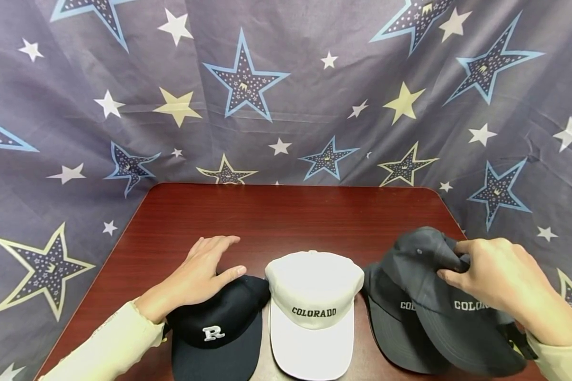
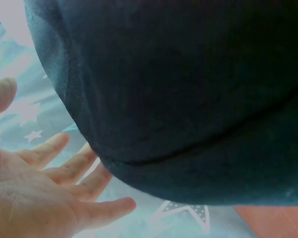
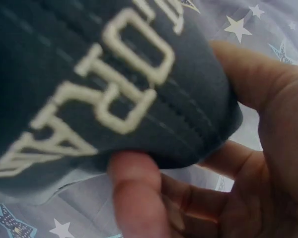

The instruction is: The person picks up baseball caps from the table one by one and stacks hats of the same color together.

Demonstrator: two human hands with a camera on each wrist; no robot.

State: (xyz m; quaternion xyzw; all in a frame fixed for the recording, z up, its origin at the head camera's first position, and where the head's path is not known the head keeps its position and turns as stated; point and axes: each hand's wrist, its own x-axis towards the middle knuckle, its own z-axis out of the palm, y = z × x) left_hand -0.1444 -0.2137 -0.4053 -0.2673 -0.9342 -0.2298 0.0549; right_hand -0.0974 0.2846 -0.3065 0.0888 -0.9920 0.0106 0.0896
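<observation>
A dark grey baseball cap (image 1: 462, 336) with pale "COLORADO" lettering (image 3: 126, 74) is pinched at its crown by my right hand (image 1: 510, 283). It overlaps a second dark grey cap (image 1: 393, 330), whose lettering is partly covered. On the left, my left hand (image 1: 195, 278) is spread over the back of a black cap (image 1: 224, 317) with a white "R". In the left wrist view its fingers (image 2: 72, 166) are extended beside the dark crown; whether they touch it, I cannot tell. Between the dark caps sits a white "COLORADO" cap (image 1: 314, 286), brim towards me.
The caps stand side by side along the near part of a reddish-brown table (image 1: 286, 211). Its rounded far corners meet a grey star-patterned cloth (image 1: 286, 132) that hangs behind and at both sides.
</observation>
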